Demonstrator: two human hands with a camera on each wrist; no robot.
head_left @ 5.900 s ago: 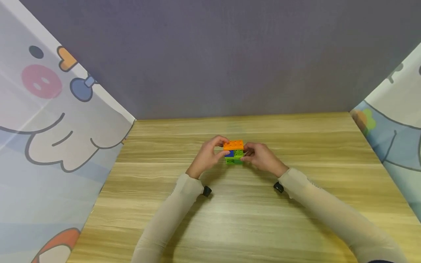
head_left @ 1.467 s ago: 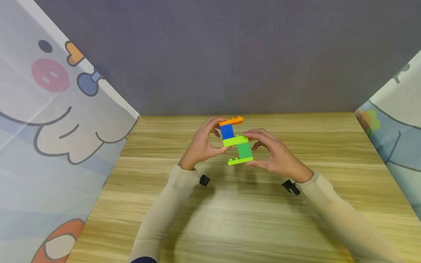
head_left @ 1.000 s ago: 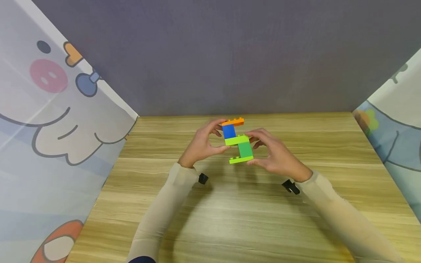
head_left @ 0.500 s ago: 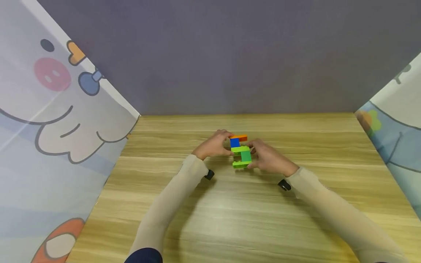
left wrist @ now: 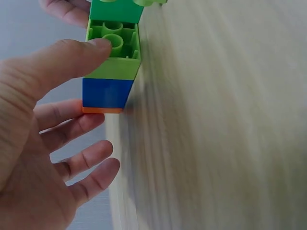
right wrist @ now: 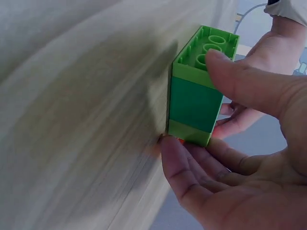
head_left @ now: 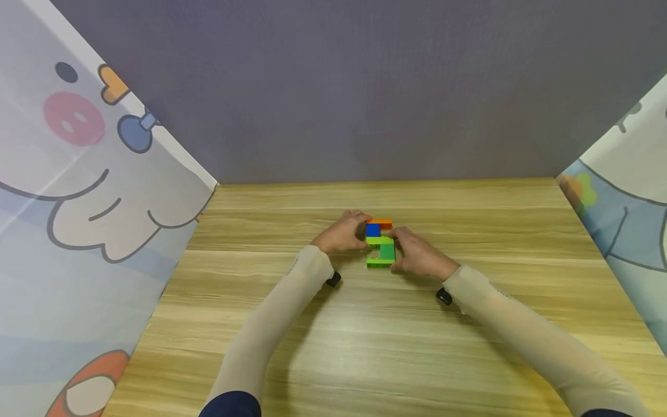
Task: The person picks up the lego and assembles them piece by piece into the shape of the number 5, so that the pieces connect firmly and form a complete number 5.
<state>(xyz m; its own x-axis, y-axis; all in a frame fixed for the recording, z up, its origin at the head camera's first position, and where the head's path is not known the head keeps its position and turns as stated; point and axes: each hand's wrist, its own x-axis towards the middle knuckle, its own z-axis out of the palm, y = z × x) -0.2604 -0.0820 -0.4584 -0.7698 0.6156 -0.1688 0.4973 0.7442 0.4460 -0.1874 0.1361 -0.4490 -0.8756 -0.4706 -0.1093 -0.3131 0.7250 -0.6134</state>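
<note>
A joined figure of toy building bricks lies on its side on the table (head_left: pixel 333 347). From far to near it has an orange brick (head_left: pixel 384 223), a blue brick (head_left: pixel 373 230), a lime brick (head_left: pixel 379 240), a green brick (head_left: pixel 387 251) and another lime brick (head_left: pixel 379 263), set in an S shape. My left hand (head_left: pixel 341 233) pinches the left side, its thumb on the middle lime brick and fingertips at the orange one. On the right, my right hand (head_left: pixel 418 255) pinches the green section, thumb on the nearest lime brick, fingers at the middle lime brick.
A plain grey panel (head_left: pixel 385 92) rises at the table's far edge. Cartoon-printed sheets (head_left: pixel 130 231) stand along the left and right sides. Small black devices (head_left: pixel 334 279) sit at both wrists.
Both hands have lowered the brick figure from above the table onto it, moving it slightly right and nearer. Several seconds ago its studded faces pointed up; now it lies on its side.
</note>
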